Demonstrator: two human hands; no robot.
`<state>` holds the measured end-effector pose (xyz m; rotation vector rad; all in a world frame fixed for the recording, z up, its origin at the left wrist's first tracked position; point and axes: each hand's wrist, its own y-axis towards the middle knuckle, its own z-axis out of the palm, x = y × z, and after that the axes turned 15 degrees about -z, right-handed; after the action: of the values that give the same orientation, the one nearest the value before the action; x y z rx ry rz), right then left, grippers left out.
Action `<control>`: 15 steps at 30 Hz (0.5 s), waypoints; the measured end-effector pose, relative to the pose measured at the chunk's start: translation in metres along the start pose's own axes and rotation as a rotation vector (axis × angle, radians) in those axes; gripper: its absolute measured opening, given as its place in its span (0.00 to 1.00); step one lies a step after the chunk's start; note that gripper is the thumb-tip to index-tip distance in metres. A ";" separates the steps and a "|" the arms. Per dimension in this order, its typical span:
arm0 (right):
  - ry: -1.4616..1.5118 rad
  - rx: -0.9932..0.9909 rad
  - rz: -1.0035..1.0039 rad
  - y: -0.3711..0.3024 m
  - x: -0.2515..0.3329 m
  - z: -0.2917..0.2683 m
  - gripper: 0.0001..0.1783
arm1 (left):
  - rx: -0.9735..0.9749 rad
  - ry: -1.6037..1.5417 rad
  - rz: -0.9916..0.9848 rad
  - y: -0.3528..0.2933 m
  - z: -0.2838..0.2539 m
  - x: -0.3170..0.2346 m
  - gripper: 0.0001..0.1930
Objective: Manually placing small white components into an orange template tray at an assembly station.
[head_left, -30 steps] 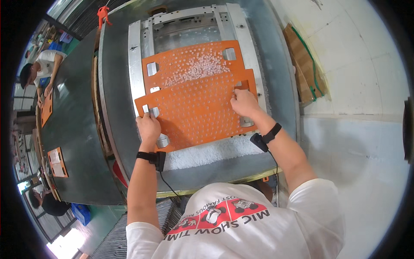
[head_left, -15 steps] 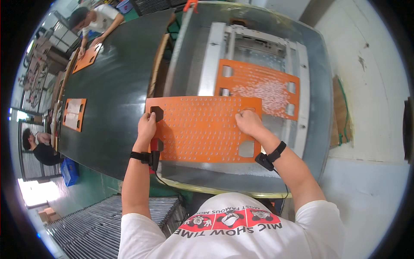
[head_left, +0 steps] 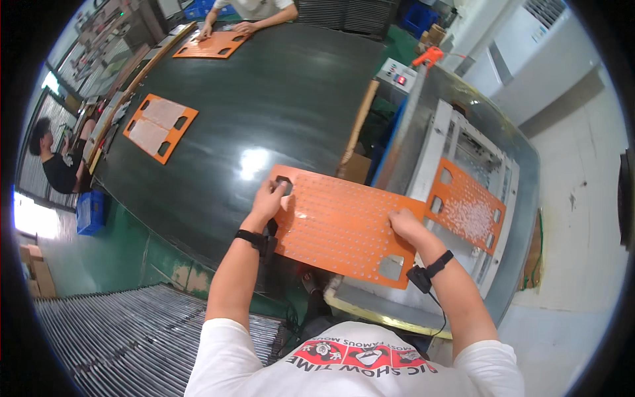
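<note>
Between my two hands I carry an orange perforated board point(head_left: 337, 228), dotted with rows of small pale pieces. My left hand point(head_left: 268, 202) is closed round its left end, the fingers through a cut-out slot. At the opposite end my right hand point(head_left: 408, 226) grips the board near its upper right corner. The board spans the gap between the dark table and the grey tub. Inside the tub, a second orange board point(head_left: 456, 202) lies on a white frame point(head_left: 433, 142), with a heap of small white pieces over it.
The dark table point(head_left: 278, 99) stretches to the left, bearing an orange board with pale panels point(head_left: 159, 126). At its far end a co-worker's hands point(head_left: 245, 28) touch another orange board point(head_left: 210, 45). The grey tub point(head_left: 529, 172) stands right; ridged metal racks point(head_left: 145, 331) lie lower left.
I have turned left, and the tub now sits farther right in view. The held board has moved away from over the tub toward the dark table and tilted, both hands still gripping it.
</note>
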<state>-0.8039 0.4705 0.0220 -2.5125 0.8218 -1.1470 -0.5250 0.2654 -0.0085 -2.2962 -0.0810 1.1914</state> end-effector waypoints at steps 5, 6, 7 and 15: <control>0.332 0.035 0.184 -0.008 0.044 -0.003 0.16 | 0.233 -0.267 0.105 0.034 -0.014 0.017 0.29; 0.405 0.049 0.229 -0.007 0.049 -0.003 0.15 | 0.245 -0.279 0.102 0.036 -0.016 0.017 0.29; 0.477 0.063 0.270 -0.007 0.053 -0.006 0.15 | 0.176 -0.316 0.133 0.038 -0.018 0.018 0.28; 0.683 0.052 0.352 0.029 0.070 0.008 0.17 | -0.469 -0.331 0.305 -0.025 -0.050 0.070 0.19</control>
<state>-0.7717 0.4056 0.0465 -1.8101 1.2999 -1.8710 -0.4392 0.2853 -0.0253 -2.5414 -0.1483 1.8716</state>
